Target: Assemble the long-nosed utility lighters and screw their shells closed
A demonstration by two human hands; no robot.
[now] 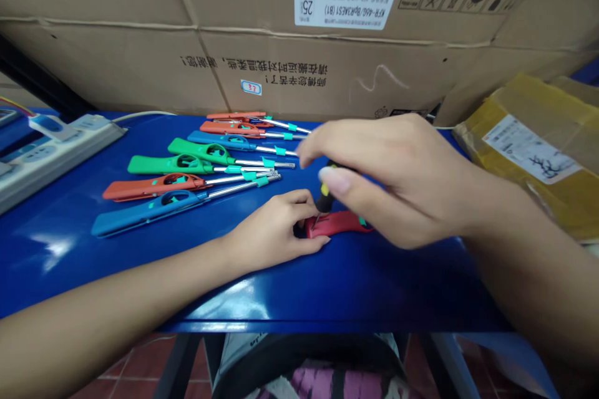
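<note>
One red casing (344, 222) lies on the blue worktop (402, 287) under the fingers of my left hand (262, 230), which pinch its near end, thumb along the near side. One screwdriver (324, 199), black and yellow, stands tilted with its tip on the casing, just beside my left fingertips. My right hand (412, 174) is curved around the handle, thumb and forefinger apart; I cannot tell whether those fingers press on it. Left of and beyond my left fingers I count seven lighters (201, 151): two blue, two green, three orange. One big cardboard box (126, 68) stands beyond my fingers, one yellow-taped carton (538, 112) to their right; the contents of both are hidden from me.
</note>
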